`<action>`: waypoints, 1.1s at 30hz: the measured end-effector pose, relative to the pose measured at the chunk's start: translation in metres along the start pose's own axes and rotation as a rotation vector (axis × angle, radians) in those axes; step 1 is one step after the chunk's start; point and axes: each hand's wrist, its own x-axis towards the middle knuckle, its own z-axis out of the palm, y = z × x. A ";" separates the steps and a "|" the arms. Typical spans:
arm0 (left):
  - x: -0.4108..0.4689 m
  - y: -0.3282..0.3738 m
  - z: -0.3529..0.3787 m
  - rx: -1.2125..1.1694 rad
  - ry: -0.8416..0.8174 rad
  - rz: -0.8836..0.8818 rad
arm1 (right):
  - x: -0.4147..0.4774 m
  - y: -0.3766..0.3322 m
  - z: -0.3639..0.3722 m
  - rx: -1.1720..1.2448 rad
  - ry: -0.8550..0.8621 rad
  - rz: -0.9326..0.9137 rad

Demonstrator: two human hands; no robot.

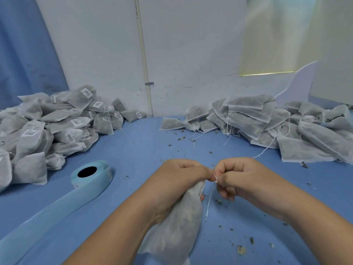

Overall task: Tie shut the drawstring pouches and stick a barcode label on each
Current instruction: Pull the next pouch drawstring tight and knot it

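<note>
Near the blue table's [133,150] front edge, a white pouch [177,222] hangs bunched in the left hand [179,176]; the right hand [235,176] pinches its drawstring [210,199] at the neck.

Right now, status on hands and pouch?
Left hand grips pouch neck. Right hand pinches drawstring. No label showing on pouch. Label roll lies left, untouched.

The pouch [177,224] is matt, fuzzy non-woven cloth, the label roll [90,175] smooth glossy paper, the worktop [133,150] matt blue cloth.
</note>
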 end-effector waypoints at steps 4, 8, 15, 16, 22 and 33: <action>-0.001 -0.001 0.002 -0.040 0.034 0.012 | 0.001 0.000 -0.001 0.071 0.000 -0.001; -0.001 -0.002 0.004 -0.126 0.027 -0.014 | 0.002 0.000 -0.001 0.135 -0.013 -0.006; -0.002 -0.003 0.007 0.018 0.125 0.104 | 0.001 -0.001 -0.001 0.106 0.023 0.016; -0.002 -0.003 0.008 0.046 0.148 0.124 | 0.001 -0.001 0.000 0.089 0.043 0.020; -0.001 -0.003 0.006 0.056 0.272 0.212 | 0.002 -0.004 0.006 0.099 0.109 0.025; -0.001 -0.004 0.003 0.195 0.276 0.272 | -0.002 -0.008 0.013 0.068 0.218 0.008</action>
